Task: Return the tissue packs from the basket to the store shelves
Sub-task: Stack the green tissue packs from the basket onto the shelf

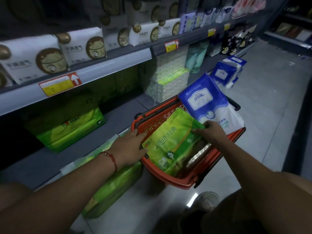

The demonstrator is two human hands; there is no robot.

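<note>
Here blue pack (204, 100) overlaps green pack (172, 141) in basket (170, 181).

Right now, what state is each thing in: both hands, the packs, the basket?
left hand: fingers on the green pack's left edge
right hand: pinches the green pack's top corner
green tissue pack: lying in the basket
blue tissue pack: leaning in the basket, sticking out
red basket: on the floor, not emptied
</note>
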